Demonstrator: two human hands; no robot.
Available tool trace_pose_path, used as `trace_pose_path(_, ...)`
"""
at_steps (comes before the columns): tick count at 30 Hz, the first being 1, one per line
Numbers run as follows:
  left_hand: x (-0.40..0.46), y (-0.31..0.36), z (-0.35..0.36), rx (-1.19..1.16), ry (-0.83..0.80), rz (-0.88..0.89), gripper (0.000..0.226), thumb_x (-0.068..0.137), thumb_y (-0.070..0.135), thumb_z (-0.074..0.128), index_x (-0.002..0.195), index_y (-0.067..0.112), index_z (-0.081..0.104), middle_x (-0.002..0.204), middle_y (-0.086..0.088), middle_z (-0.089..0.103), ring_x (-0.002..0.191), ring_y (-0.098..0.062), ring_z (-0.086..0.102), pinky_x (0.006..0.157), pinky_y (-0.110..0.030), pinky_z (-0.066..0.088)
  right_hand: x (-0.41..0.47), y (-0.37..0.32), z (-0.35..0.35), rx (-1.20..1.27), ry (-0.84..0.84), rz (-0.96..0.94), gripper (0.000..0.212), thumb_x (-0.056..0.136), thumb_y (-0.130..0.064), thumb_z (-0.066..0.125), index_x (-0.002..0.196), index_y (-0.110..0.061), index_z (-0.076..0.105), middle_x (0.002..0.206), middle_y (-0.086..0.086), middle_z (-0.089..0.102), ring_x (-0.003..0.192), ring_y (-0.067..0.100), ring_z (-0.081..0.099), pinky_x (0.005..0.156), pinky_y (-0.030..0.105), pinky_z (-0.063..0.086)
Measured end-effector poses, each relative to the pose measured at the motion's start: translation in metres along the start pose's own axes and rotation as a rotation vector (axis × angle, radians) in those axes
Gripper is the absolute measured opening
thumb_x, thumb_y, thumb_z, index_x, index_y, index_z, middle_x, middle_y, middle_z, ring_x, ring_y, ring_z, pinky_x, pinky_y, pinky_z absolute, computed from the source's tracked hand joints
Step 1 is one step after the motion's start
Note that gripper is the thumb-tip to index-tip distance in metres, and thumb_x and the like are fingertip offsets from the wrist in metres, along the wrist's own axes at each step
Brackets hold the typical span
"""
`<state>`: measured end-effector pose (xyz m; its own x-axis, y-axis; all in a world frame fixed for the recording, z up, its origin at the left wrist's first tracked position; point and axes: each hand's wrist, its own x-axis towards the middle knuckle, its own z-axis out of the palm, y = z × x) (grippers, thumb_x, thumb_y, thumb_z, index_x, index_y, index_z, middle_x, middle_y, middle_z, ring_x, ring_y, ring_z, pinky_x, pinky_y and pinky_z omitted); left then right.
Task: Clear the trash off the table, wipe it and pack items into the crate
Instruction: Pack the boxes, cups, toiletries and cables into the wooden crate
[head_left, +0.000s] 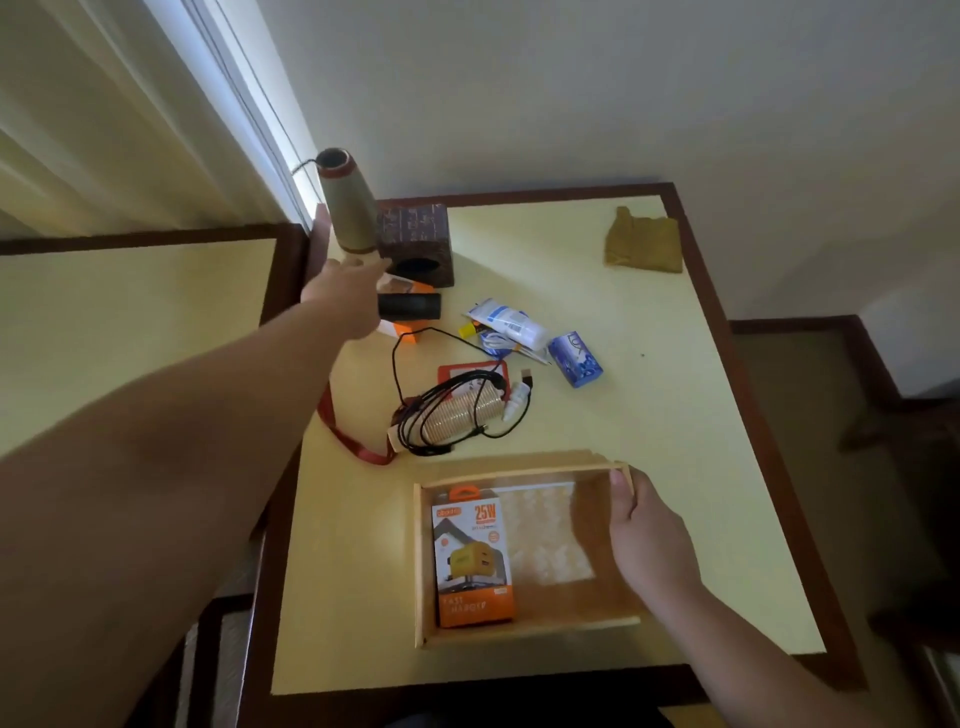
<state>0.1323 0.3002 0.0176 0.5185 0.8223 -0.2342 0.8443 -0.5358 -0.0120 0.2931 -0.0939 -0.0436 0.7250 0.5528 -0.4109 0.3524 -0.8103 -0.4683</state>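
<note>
The crate (524, 551), a shallow open box of pale wood, sits on the near part of the yellow table (701, 415), and the right hand (644, 540) grips its right wall, thumb hooked over the far corner of the rim and fingers curled down the outside. Inside it, to the left of that hand, an orange charger box (475, 558) lies flat against the left wall, with a pale patterned sheet (550, 535) between the box and the hand.

The left arm stretches far forward across the table's left edge; the left hand (345, 291) is spread wide, thumb raised and fingers straight, holding nothing. Its fingertips reach the base of a cone-shaped lamp (348, 202) and a carved dark wooden block (418, 241) just beyond. A black cylinder (410, 306) lies just right of this hand, on a small orange packet (408, 332).

Between the two hands lie a coiled black cable (452, 410) over a ribbed cream roll (462, 415), a red lanyard (353, 441), a white tube (511, 325) and a blue soap box (576, 358). A folded mustard cloth (644, 241) lies far beyond the right hand, near the table's back right corner
</note>
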Motion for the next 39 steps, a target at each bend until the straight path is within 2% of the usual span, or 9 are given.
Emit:
trace_pose_path(2,0.013,-0.006,0.003,0.051,-0.059,0.014,0.084,0.095,0.007,0.068,0.165,0.029,0.027,0.160,-0.015,0.043,0.144,-0.041,0.044,0.109,-0.057,0.049,0.002,0.000,0.000,-0.006,-0.003,-0.003,0.055,0.106,-0.061,0.018,0.136,-0.031,0.053,0.080,-0.009,0.067,0.070,0.018,0.066,0.060,0.036,0.049)
trace_pose_path(5,0.023,-0.013,0.015,0.054,-0.125,0.011,0.070,0.091,0.005,0.068,0.155,0.020,0.041,0.124,-0.014,0.060,0.110,-0.032,0.061,0.096,-0.048,0.058,0.003,-0.001,-0.001,-0.027,-0.004,-0.003,0.054,0.107,-0.058,0.019,0.138,-0.029,0.053,0.078,-0.009,0.067,0.069,0.018,0.067,0.058,0.035,0.050)
trace_pose_path(7,0.023,-0.015,0.023,0.048,-0.093,0.001,0.059,0.091,0.006,0.070,0.145,0.017,0.049,0.111,-0.010,0.059,0.101,-0.028,0.059,0.093,-0.048,0.059,0.003,-0.002,-0.001,-0.045,-0.006,0.000,0.056,0.106,-0.059,0.018,0.139,-0.029,0.052,0.081,-0.010,0.067,0.071,0.018,0.068,0.062,0.038,0.055)
trace_pose_path(16,-0.045,-0.029,0.046,-0.145,0.005,-0.086,0.052,0.089,0.022,0.079,0.135,0.026,0.053,0.117,-0.005,0.060,0.110,-0.028,0.058,0.092,-0.050,0.058,0.002,-0.005,-0.004,-0.032,-0.002,-0.014,0.058,0.105,-0.061,0.018,0.141,-0.030,0.051,0.082,-0.011,0.068,0.071,0.015,0.068,0.063,0.039,0.058)
trace_pose_path(24,-0.107,-0.050,0.106,-0.259,-0.144,-0.085,0.047,0.095,0.027,0.073,0.137,0.036,0.054,0.121,0.002,0.061,0.114,-0.022,0.057,0.095,-0.041,0.056,-0.001,-0.007,-0.003,-0.031,0.002,-0.017,0.060,0.105,-0.060,0.019,0.142,-0.027,0.052,0.082,-0.012,0.067,0.069,0.013,0.066,0.056,0.033,0.047)
trace_pose_path(28,-0.086,-0.042,0.083,-0.155,-0.234,-0.075,0.065,0.087,0.029,0.077,0.145,0.039,0.047,0.139,-0.003,0.055,0.131,-0.028,0.050,0.104,-0.050,0.052,0.002,-0.005,-0.001,-0.042,0.007,-0.018,0.062,0.103,-0.063,0.016,0.140,-0.028,0.052,0.082,-0.011,0.068,0.070,0.016,0.067,0.058,0.035,0.051)
trace_pose_path(34,-0.003,-0.033,0.025,-0.094,0.008,-0.057,0.083,0.086,0.028,0.081,0.155,0.031,0.036,0.153,-0.011,0.045,0.140,-0.037,0.044,0.108,-0.055,0.049,0.004,0.000,0.002,-0.040,0.009,0.003,0.067,0.100,-0.064,0.016,0.142,-0.028,0.052,0.082,-0.011,0.067,0.071,0.021,0.066,0.064,0.040,0.053)
trace_pose_path(37,0.040,-0.030,0.020,-0.048,-0.100,-0.002,0.102,0.085,0.029,0.085,0.164,0.032,0.021,0.165,-0.013,0.035,0.151,-0.044,0.033,0.115,-0.064,0.039,0.003,0.000,0.002,-0.040,-0.003,0.021,0.063,0.102,-0.061,0.017,0.143,-0.027,0.051,0.084,-0.011,0.067,0.075,0.022,0.068,0.067,0.042,0.054)
trace_pose_path(39,0.059,-0.027,0.024,-0.102,-0.218,0.022,0.103,0.083,0.026,0.085,0.164,0.034,0.021,0.159,-0.016,0.043,0.142,-0.043,0.044,0.109,-0.062,0.047,0.002,0.001,0.001,-0.039,-0.007,0.027,0.059,0.104,-0.060,0.019,0.142,-0.028,0.051,0.085,-0.011,0.067,0.076,0.021,0.069,0.069,0.043,0.056)
